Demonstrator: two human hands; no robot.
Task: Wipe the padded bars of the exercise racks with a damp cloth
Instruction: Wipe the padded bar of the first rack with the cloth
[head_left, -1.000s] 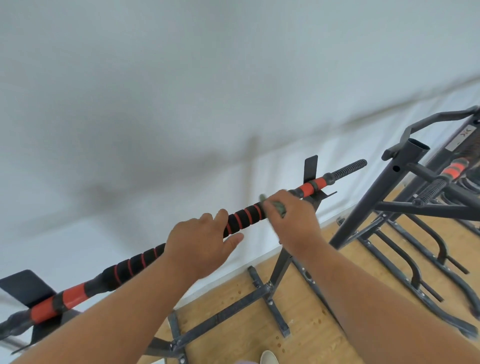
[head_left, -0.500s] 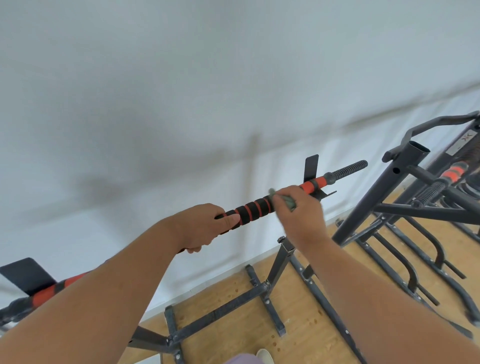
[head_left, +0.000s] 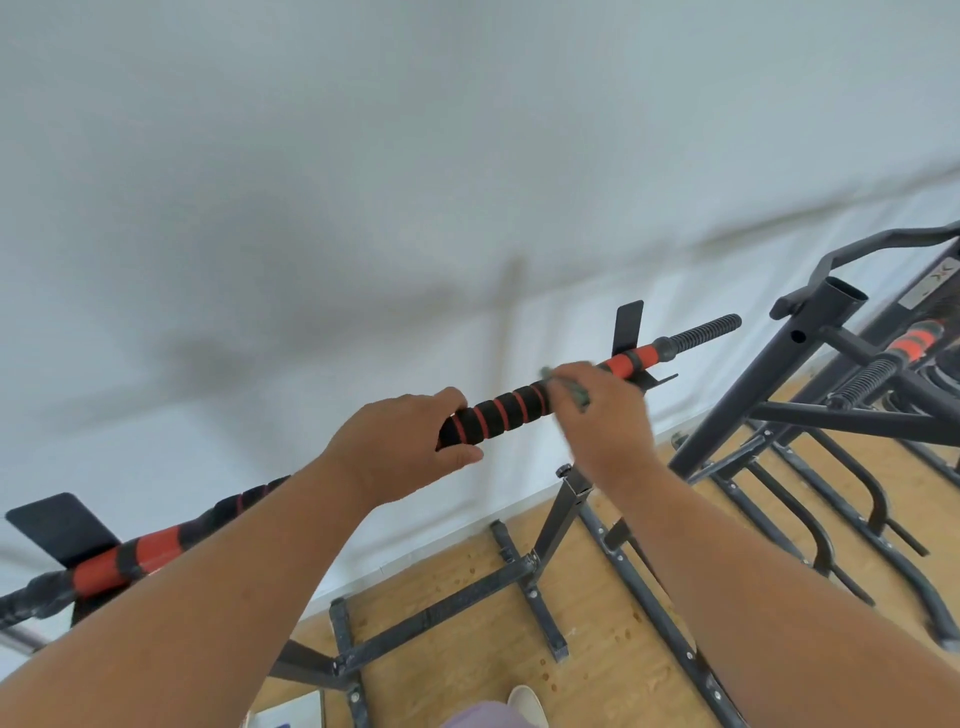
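A black bar with red-striped foam padding (head_left: 501, 413) runs from lower left to upper right on a dark metal rack. My left hand (head_left: 397, 449) grips the padding near its middle, thumb underneath. My right hand (head_left: 602, 421) is wrapped round the bar just right of the striped section, holding a small grey-green cloth (head_left: 576, 392) against it. Only an edge of the cloth shows between my fingers. Beyond my right hand the bar shows an orange sleeve and a ribbed black end (head_left: 704, 330).
The rack's legs (head_left: 447, 621) spread over a wooden floor below. A second dark rack (head_left: 810, 374) with its own orange and black bar stands close on the right. A white wall lies behind. My shoe tip (head_left: 524, 701) shows at the bottom.
My left hand went from resting over the bar to gripping it. My right hand with the cloth slid right along the padding toward the orange sleeve.
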